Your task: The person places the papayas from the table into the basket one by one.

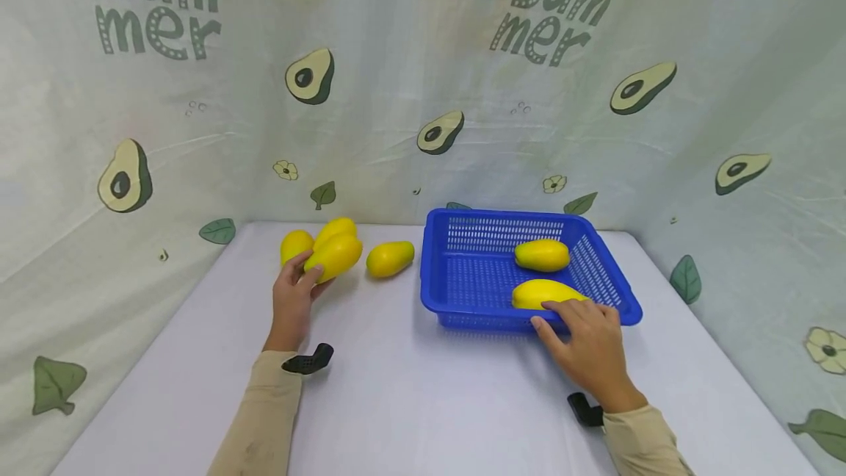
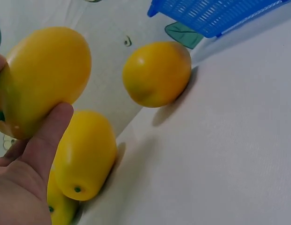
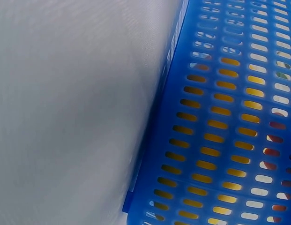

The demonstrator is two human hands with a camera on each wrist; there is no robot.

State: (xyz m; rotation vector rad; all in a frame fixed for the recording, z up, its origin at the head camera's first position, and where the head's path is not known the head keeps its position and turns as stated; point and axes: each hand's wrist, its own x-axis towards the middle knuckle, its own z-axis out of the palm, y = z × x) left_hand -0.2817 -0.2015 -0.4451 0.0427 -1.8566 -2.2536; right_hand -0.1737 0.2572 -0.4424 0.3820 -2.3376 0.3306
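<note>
My left hand (image 1: 294,296) holds a yellow mango (image 1: 335,255) with green at its stem end, gripped between thumb and fingers. Behind it on the table lie another mango (image 1: 335,229) and one more to the left (image 1: 295,245). A greener-tipped mango (image 1: 390,259) rests a little to the right. My right hand (image 1: 588,347) reaches over the front rim of a blue basket (image 1: 432,281), fingers resting over a mango (image 1: 543,292) inside, thumb spread apart by the rim. The right wrist view shows yellow through the slotted basket wall (image 3: 215,112); the rim side hides most of that hand.
Farther back in the basket lies another mango (image 1: 542,255). A white cloth covers the table (image 1: 383,402). Patterned curtains (image 1: 370,153) printed with avocados and leaves stand close behind the table and along both sides.
</note>
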